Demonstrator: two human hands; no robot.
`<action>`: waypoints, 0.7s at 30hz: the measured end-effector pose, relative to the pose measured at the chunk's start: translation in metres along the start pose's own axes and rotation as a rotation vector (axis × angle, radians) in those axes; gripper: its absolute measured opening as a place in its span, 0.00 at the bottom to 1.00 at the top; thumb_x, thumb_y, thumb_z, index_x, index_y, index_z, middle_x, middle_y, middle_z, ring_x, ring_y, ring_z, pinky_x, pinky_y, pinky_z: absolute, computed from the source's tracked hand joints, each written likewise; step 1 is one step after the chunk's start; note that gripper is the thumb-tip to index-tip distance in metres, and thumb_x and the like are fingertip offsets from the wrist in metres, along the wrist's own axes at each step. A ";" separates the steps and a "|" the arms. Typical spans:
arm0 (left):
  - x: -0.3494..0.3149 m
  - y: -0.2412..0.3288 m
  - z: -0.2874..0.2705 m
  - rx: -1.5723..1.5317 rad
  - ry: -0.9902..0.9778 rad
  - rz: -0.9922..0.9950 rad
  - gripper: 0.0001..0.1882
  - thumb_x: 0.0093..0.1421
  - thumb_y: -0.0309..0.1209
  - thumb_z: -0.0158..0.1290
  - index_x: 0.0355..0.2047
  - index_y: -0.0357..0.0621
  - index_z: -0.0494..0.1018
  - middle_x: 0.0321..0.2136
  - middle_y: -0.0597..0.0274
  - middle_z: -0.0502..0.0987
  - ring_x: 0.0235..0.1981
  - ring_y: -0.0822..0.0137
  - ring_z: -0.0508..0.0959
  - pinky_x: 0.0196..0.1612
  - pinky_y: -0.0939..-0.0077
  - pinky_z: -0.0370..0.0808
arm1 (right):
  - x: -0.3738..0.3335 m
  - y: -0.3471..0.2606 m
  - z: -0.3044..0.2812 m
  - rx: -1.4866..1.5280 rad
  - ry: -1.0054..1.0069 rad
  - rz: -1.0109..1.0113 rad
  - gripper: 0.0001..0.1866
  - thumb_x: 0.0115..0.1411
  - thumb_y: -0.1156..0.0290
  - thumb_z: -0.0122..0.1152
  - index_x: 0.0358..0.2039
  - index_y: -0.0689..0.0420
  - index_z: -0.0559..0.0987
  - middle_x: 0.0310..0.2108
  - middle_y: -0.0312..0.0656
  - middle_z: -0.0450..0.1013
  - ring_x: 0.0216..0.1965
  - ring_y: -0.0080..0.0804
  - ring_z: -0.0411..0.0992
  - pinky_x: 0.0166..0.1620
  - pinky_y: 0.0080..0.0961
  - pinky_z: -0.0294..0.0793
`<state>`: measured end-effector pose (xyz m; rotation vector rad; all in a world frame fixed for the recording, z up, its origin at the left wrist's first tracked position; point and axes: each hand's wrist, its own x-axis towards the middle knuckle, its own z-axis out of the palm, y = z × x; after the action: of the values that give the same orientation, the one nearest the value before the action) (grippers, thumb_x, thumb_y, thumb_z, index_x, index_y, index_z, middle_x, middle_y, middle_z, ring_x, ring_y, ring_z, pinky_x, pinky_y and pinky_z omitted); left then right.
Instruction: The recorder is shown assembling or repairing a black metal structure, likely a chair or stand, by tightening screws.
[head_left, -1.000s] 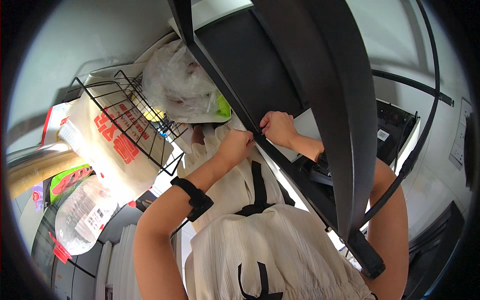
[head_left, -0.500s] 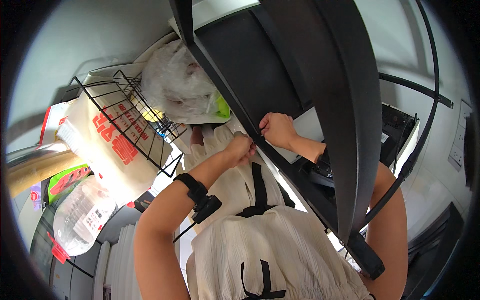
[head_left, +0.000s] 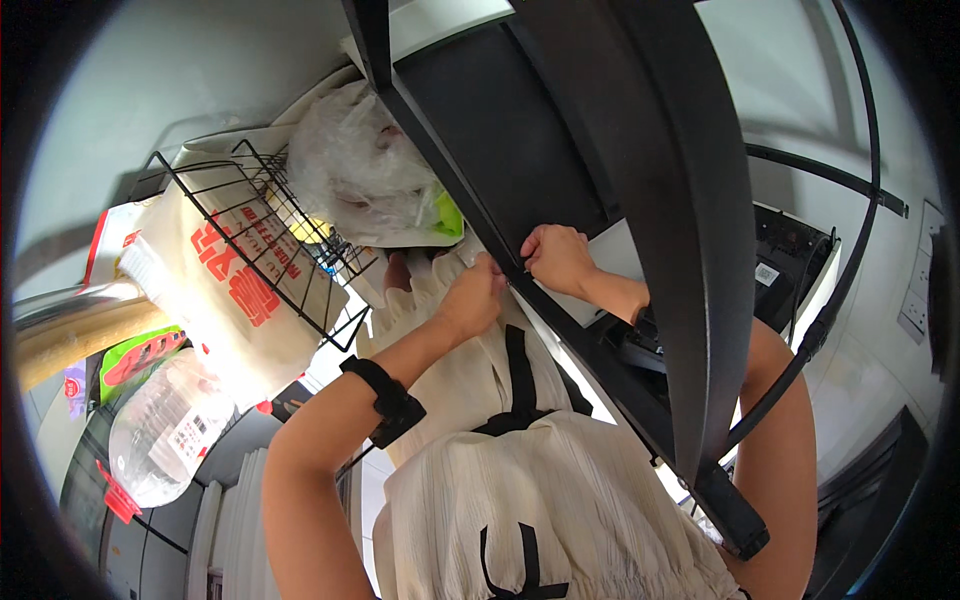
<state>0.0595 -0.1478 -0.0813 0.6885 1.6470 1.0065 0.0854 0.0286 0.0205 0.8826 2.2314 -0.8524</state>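
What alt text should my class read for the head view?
A person's left hand and right hand, both curled, are close together at a black rail; whether they hold anything is unclear. To the left are a black wire basket, a cream bag with red print and a clear plastic bag.

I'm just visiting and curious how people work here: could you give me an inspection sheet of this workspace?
Surface: black panel beyond the bar.
Job's things: black bar, running between the hands.
Clutter: at left, wire basket, beige bag, clear plastic bag, clear bottle.
Hands: left hand and right hand, fingers curled at the bar; any grip is unclear.
Cables: thin cord below the left wristband.
Surroundings: pale wall, sockets at right.
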 end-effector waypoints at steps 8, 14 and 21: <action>0.016 0.012 0.016 -0.219 -0.155 -0.263 0.17 0.61 0.38 0.39 0.28 0.35 0.70 0.26 0.47 0.75 0.31 0.54 0.76 0.36 0.66 0.70 | 0.001 0.007 -0.001 0.003 0.018 0.012 0.07 0.40 0.77 0.60 0.24 0.58 0.79 0.22 0.41 0.76 0.27 0.35 0.74 0.37 0.29 0.69; 0.008 0.036 0.003 -0.135 -0.015 -0.294 0.11 0.56 0.32 0.47 0.28 0.33 0.69 0.24 0.49 0.75 0.29 0.55 0.76 0.35 0.67 0.71 | 0.005 0.020 0.008 0.034 0.010 0.029 0.07 0.41 0.77 0.60 0.24 0.58 0.79 0.22 0.42 0.76 0.28 0.34 0.75 0.37 0.28 0.70; -0.003 0.055 -0.020 0.441 -0.007 0.199 0.09 0.47 0.27 0.54 0.25 0.35 0.67 0.23 0.46 0.73 0.29 0.51 0.76 0.35 0.62 0.73 | 0.004 0.014 0.008 -0.078 0.001 -0.012 0.06 0.42 0.76 0.61 0.25 0.58 0.78 0.23 0.42 0.76 0.27 0.35 0.74 0.35 0.28 0.70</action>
<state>0.0384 -0.1289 -0.0297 1.1654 1.8406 0.7769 0.0959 0.0327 0.0081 0.8348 2.2570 -0.7650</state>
